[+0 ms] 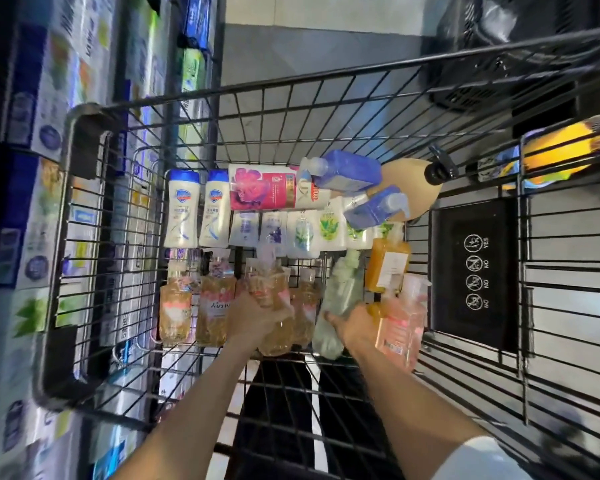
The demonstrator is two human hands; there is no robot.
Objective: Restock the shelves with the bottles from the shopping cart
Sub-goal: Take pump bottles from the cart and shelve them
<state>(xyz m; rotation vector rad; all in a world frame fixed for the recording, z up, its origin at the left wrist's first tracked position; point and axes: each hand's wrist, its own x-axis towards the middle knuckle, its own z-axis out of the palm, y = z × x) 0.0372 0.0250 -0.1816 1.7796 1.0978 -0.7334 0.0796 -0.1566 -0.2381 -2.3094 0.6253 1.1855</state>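
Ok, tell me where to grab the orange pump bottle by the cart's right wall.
Grip the orange pump bottle round its flat-sided body, coming from above. It lies with its pump pointing away; the pump head looks too thin and wobbly to lift by, and neighbouring bottles crowd its left side.

— Status of my left hand [253, 318]?
— Forearm extended forward, fingers curled round an amber bottle [272, 306].
— Right hand [355, 327]?
— Forearm extended alongside, thumb spread toward the left hand, fingers wrapped on a pink bottle [400, 323] just right of the palm.
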